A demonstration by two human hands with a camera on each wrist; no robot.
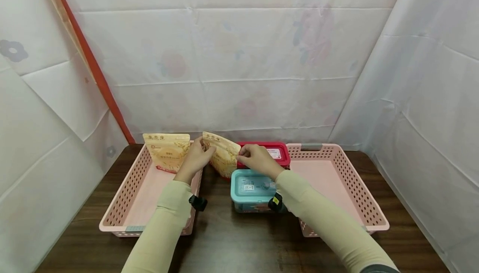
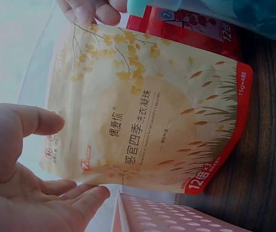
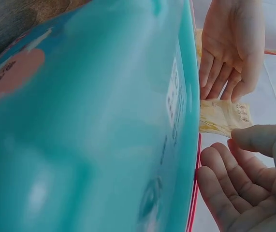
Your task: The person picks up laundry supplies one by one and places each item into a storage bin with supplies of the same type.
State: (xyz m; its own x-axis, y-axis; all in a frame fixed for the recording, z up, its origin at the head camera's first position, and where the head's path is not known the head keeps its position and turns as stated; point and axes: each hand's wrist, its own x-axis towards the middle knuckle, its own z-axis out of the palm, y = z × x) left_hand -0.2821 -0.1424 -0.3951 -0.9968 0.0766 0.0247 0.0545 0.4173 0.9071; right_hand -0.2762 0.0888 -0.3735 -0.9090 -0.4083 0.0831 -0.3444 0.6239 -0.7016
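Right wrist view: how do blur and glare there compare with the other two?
Right wrist: the close teal box is blurred, with pale highlights; left wrist: the held pouch has readable print, the background left of it washed out; head: soft sheen on the tabletop.

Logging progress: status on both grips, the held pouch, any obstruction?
Left grip holds pouch at upper left; right grip pinches upper right corner. Pouch tilted, outside left basket. Teal box blocks much of right wrist view.
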